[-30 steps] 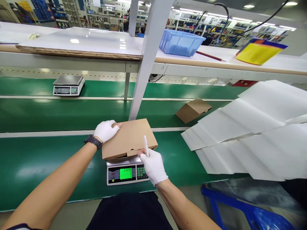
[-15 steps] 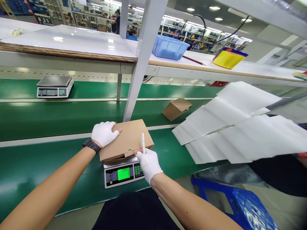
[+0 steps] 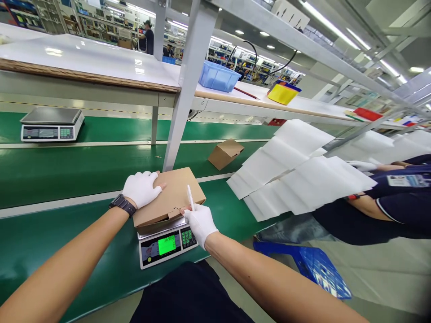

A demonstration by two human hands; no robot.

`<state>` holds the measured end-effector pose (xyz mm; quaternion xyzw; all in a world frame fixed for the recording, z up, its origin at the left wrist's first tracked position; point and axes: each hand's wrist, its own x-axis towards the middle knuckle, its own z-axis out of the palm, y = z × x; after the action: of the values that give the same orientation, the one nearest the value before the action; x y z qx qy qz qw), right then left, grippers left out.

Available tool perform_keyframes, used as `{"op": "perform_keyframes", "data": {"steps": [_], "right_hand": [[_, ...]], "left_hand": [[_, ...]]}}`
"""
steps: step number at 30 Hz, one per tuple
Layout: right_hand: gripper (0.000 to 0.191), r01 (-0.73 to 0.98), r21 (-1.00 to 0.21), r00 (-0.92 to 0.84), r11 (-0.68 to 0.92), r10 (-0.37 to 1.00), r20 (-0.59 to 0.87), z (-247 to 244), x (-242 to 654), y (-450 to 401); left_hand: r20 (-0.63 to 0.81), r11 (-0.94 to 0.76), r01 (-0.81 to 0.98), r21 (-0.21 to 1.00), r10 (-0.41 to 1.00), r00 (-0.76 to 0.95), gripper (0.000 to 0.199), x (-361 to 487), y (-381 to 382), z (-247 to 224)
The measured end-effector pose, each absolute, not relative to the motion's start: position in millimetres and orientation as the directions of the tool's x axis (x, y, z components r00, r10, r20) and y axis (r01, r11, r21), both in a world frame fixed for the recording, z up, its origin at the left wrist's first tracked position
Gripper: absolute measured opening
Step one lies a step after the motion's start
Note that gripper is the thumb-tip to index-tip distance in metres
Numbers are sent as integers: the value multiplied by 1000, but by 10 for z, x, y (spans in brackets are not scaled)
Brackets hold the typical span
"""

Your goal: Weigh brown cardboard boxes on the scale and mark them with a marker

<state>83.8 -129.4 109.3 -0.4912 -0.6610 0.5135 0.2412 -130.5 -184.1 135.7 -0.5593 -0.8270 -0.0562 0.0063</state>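
A brown cardboard box [image 3: 171, 193] rests on a white digital scale [image 3: 144, 255] whose green display is lit. My left hand [image 3: 141, 189], in a white glove with bare fingertips, lies spread on the box's left top edge. At the box's front right corner is my right hand [image 3: 201, 223], gloved the same way. Its fingers are closed round a white pen [image 3: 190, 197] that points up, and the fingertips touch the front flap. A narrow gap shows under the lid at the front.
A second scale [image 3: 52, 124] stands at the far left on the green surface. Another brown box [image 3: 225, 154] lies tilted beyond mine. White foam sheets [image 3: 303, 179] overlap at the right, beside a person in dark clothes. A metal post [image 3: 182, 85] rises behind my box.
The view has turned to the right, bringing more of the neighbouring person into sight. Both hands stay on the box, and the digits on the scale's display have changed.
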Motion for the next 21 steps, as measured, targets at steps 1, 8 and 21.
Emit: {"op": "perform_keyframes", "data": {"steps": [1, 8, 21], "right_hand": [[17, 386, -922, -426, -8, 886, -186, 1097, 868, -1301], [32, 268, -959, -480, 97, 876, -45, 864, 1067, -1319], [26, 163, -910, -546, 380, 803, 238, 557, 1070, -1315]], "left_hand": [[70, 355, 931, 84, 930, -361, 69, -1308, -1839, 1360], [47, 332, 941, 74, 941, -335, 70, -1329, -1844, 1379], [30, 367, 930, 38, 929, -368, 65, -1260, -1817, 1421]]}}
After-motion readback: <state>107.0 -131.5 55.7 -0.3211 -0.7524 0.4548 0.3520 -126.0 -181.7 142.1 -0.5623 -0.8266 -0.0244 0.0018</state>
